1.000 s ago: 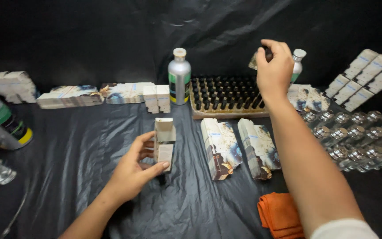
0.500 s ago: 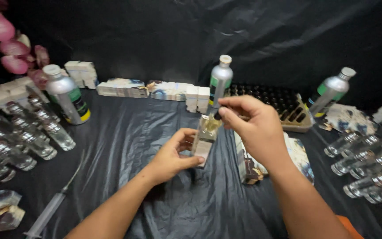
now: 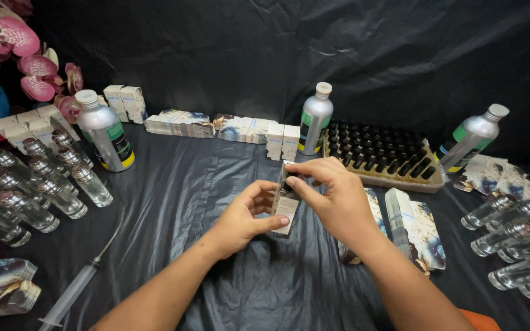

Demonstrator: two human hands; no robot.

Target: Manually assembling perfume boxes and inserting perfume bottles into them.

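Over the black-draped worktop (image 3: 216, 184), the left hand (image 3: 243, 217) grips a small carton (image 3: 285, 205) upright from below; the right hand (image 3: 332, 196) pinches its open top. Behind, a tray (image 3: 387, 160) holds rows of dark vials; silver bottles (image 3: 314, 119) flank it; bare cloth lies left of the hands.

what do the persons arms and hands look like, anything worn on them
Both forearms are bare from the bottom edge of the picture up to the wrists: no sleeves, gloves, watch or bracelets show. The left hand and the right hand carry no rings that can be seen. The fingernails are short and unpainted, plain on the left thumb and the right fingertips.
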